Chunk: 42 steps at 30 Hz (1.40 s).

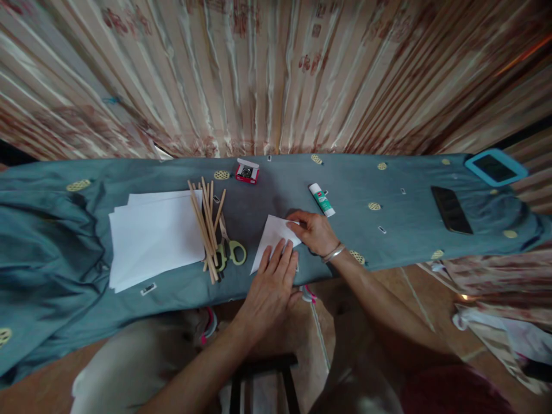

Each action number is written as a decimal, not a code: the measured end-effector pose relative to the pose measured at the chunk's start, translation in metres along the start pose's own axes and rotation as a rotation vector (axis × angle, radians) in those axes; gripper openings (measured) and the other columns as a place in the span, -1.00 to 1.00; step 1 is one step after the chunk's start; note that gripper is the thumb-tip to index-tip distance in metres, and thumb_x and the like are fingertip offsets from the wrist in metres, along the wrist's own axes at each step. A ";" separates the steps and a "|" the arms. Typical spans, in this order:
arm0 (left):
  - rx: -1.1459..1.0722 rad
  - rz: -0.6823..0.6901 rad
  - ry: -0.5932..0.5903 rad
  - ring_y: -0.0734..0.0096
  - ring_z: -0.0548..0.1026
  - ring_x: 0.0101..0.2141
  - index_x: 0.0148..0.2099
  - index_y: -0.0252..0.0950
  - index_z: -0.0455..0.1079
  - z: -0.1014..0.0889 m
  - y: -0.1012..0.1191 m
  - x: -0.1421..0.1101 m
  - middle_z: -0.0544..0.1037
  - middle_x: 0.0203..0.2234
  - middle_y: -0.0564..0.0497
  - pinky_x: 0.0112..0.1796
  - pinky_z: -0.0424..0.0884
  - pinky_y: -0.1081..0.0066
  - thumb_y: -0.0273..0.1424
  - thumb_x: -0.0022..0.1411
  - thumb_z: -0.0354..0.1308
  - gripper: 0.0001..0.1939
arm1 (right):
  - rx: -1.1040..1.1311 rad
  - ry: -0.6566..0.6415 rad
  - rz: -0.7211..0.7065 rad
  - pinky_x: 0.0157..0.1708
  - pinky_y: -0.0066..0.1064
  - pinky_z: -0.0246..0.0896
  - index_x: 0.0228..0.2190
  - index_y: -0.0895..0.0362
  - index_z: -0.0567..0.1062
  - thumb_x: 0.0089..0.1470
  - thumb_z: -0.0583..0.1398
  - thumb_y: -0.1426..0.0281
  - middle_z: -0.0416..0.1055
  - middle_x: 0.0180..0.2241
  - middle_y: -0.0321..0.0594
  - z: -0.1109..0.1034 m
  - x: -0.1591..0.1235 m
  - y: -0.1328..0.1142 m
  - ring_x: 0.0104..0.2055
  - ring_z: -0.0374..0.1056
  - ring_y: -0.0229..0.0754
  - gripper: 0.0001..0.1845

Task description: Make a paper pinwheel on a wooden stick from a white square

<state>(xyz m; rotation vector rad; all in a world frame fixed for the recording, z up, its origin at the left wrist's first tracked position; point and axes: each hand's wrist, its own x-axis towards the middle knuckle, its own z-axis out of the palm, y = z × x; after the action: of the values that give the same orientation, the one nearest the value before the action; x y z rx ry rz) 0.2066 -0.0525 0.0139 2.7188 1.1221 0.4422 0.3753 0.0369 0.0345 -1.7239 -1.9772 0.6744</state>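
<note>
A folded white sheet of paper (271,231), roughly triangular, lies on the cloth-covered table in front of me. My left hand (275,276) rests flat on its near part, fingers stretched out. At the paper's right corner, my right hand (314,230) has thumb and fingers pinched on the edge; a bracelet circles that wrist. Just beyond the right hand lies a green and white glue stick (321,200). Left of the paper are scissors (236,253) with light green handles, partly under several thin wooden sticks (202,224).
A stack of white paper (155,238) lies at left, partly under the sticks. A small open red box (247,171) with dark contents sits near the back edge. At right are a dark phone (451,210) and a blue-framed tablet (495,167). Curtains (259,75) hang behind the table.
</note>
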 end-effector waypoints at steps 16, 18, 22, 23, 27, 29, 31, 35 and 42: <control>-0.009 -0.044 -0.071 -0.18 0.02 0.29 0.27 -0.56 0.07 0.000 -0.003 0.000 0.12 0.28 -0.42 0.20 0.10 -0.11 -0.21 0.22 0.17 -0.27 | -0.082 0.039 -0.047 -0.42 -0.45 0.14 -0.31 0.15 0.58 0.10 0.16 0.39 0.46 -0.53 -0.26 0.003 0.000 -0.003 -0.52 0.30 -0.25 -0.81; -0.012 -0.052 -0.078 -0.18 0.03 0.29 0.28 -0.56 0.07 0.000 -0.004 0.000 0.12 0.28 -0.42 0.20 0.10 -0.10 -0.21 0.22 0.17 -0.27 | -0.090 0.032 -0.037 -0.41 -0.44 0.14 -0.31 0.15 0.58 0.11 0.16 0.39 0.47 -0.53 -0.25 0.002 0.001 -0.004 -0.51 0.31 -0.24 -0.81; -0.019 -0.057 -0.077 -0.16 0.02 0.29 0.28 -0.56 0.06 -0.001 -0.004 0.000 0.11 0.28 -0.42 0.21 0.08 -0.09 -0.21 0.22 0.16 -0.27 | -0.108 0.020 -0.021 -0.38 -0.43 0.16 -0.29 0.16 0.57 0.12 0.15 0.38 0.48 -0.51 -0.23 0.002 0.000 -0.004 -0.48 0.35 -0.21 -0.79; -0.022 -0.057 -0.074 -0.15 0.01 0.30 0.28 -0.55 0.06 -0.001 -0.004 0.000 0.11 0.28 -0.42 0.21 0.08 -0.09 -0.21 0.23 0.15 -0.27 | -0.108 0.021 -0.021 -0.38 -0.43 0.16 -0.29 0.16 0.57 0.12 0.15 0.37 0.48 -0.50 -0.22 0.002 0.000 -0.004 -0.47 0.35 -0.21 -0.79; -0.034 -0.066 -0.077 -0.14 -0.02 0.31 0.28 -0.54 0.06 -0.001 -0.005 0.000 0.09 0.29 -0.41 0.21 0.07 -0.11 -0.21 0.23 0.15 -0.28 | -0.112 0.025 -0.019 -0.39 -0.43 0.16 -0.29 0.15 0.57 0.11 0.15 0.36 0.48 -0.51 -0.23 0.003 0.000 -0.003 -0.48 0.35 -0.20 -0.79; -0.034 -0.069 -0.088 -0.17 -0.01 0.30 0.28 -0.54 0.07 0.000 -0.005 0.000 0.10 0.29 -0.41 0.20 0.08 -0.12 -0.22 0.21 0.17 -0.27 | -0.118 0.022 -0.015 -0.40 -0.42 0.16 -0.29 0.16 0.57 0.11 0.14 0.37 0.47 -0.52 -0.23 0.003 0.000 -0.004 -0.49 0.34 -0.20 -0.79; -0.031 -0.071 -0.089 -0.17 -0.01 0.30 0.28 -0.54 0.06 0.000 -0.005 0.000 0.10 0.29 -0.41 0.20 0.09 -0.12 -0.21 0.22 0.16 -0.27 | -0.122 0.019 -0.016 -0.40 -0.42 0.16 -0.29 0.16 0.57 0.11 0.14 0.37 0.47 -0.52 -0.23 0.003 0.000 -0.004 -0.49 0.34 -0.20 -0.78; -0.028 -0.077 -0.082 -0.13 -0.03 0.31 0.29 -0.52 0.04 0.001 -0.005 0.000 0.09 0.30 -0.39 0.21 0.08 -0.11 -0.22 0.23 0.14 -0.28 | -0.130 0.020 -0.029 -0.40 -0.43 0.16 -0.29 0.15 0.57 0.11 0.14 0.37 0.48 -0.51 -0.22 0.003 0.000 -0.003 -0.48 0.36 -0.19 -0.79; -0.018 -0.078 -0.105 -0.18 0.02 0.29 0.29 -0.54 0.06 0.000 -0.004 0.001 0.10 0.29 -0.39 0.21 0.06 -0.10 -0.20 0.23 0.15 -0.27 | -0.173 0.010 -0.034 -0.37 -0.42 0.17 -0.28 0.15 0.56 0.13 0.14 0.38 0.52 -0.46 -0.19 0.003 0.000 -0.005 -0.43 0.40 -0.16 -0.79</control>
<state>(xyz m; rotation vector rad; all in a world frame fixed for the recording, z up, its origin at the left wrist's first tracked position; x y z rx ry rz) 0.2045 -0.0487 0.0132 2.6377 1.1849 0.2928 0.3696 0.0364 0.0350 -1.7826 -2.1064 0.4948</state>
